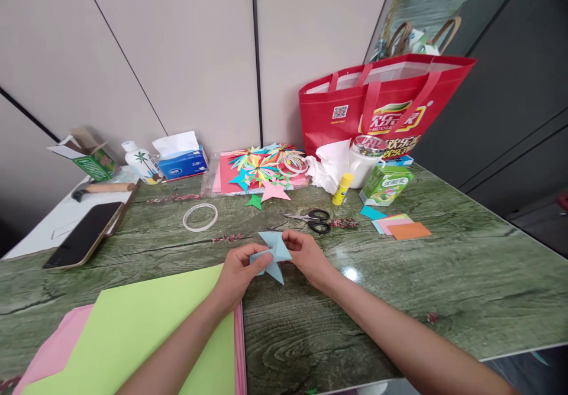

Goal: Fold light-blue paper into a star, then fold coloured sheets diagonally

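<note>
A light blue folded paper piece (274, 254) with pointed tips is held between both my hands just above the green tabletop (444, 265). My left hand (239, 274) pinches its left side with fingers closed. On its right side, my right hand (306, 257) grips it with thumb and fingers. Black-handled scissors (313, 218) lie just beyond my hands.
Large green (146, 318) and pink (57, 342) paper sheets lie at near left. A phone (84, 235), tape ring (200, 216), tissue box (181, 161), pile of coloured paper stars (261, 170), glue stick (342, 188), green carton (385, 184), small coloured squares (402, 226) and a red bag (381, 105) stand farther back.
</note>
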`<state>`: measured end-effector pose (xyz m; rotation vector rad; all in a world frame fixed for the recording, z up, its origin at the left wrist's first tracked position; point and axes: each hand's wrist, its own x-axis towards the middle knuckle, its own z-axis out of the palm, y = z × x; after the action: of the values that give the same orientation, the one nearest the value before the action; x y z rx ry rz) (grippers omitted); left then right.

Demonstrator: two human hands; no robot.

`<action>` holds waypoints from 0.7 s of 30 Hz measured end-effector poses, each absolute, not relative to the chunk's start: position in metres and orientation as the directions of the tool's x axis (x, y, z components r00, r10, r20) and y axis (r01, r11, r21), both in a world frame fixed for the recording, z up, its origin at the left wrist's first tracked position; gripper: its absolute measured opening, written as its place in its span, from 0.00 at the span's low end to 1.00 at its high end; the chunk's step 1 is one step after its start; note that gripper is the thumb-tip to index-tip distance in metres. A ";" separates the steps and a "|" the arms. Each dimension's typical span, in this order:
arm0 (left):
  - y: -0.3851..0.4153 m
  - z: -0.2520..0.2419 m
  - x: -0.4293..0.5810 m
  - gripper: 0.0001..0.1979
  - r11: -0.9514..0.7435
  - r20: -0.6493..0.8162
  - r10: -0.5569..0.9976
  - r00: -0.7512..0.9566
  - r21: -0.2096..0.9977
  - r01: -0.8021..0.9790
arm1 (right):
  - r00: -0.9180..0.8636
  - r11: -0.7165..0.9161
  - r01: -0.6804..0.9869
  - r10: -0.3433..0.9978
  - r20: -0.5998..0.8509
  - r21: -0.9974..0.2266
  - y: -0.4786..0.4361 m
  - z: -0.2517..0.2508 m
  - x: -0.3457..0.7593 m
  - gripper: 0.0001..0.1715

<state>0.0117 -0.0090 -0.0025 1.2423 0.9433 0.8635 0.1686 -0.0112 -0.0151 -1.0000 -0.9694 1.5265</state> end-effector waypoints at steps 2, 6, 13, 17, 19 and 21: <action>-0.011 -0.002 0.013 0.11 0.122 -0.103 0.928 0.359 0.992 -0.031 | -0.088 -0.112 -0.328 0.992 -0.088 -0.938 -0.010 -0.015 0.169 0.13; -0.009 -0.002 0.015 0.11 0.155 -0.107 0.957 0.269 0.974 -0.165 | 0.015 -0.085 -0.444 0.995 -0.103 -0.892 -0.007 -0.016 0.170 0.14; -0.001 -0.002 0.012 0.14 0.181 -0.196 0.980 -0.034 0.949 -0.259 | 0.129 0.051 -0.321 0.992 0.010 -0.946 -0.012 -0.008 0.171 0.13; -0.006 -0.001 0.018 0.16 0.298 -0.263 0.952 0.156 0.914 -0.275 | 0.099 0.190 -0.076 0.978 0.182 -0.979 -0.019 -0.009 0.167 0.09; -0.011 0.001 0.021 0.16 0.314 -0.249 0.937 0.244 0.906 -0.283 | 0.095 0.281 0.003 0.955 0.280 -0.960 -0.021 -0.012 0.166 0.06; -0.014 0.003 0.024 0.16 0.313 -0.224 0.924 0.310 0.908 -0.280 | 0.077 0.368 0.091 0.924 0.375 -0.925 -0.022 -0.014 0.166 0.02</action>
<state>0.0237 -0.0138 0.0029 0.8907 0.8954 0.9518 0.1660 -0.0221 -0.0141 -1.0181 -1.3514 0.8223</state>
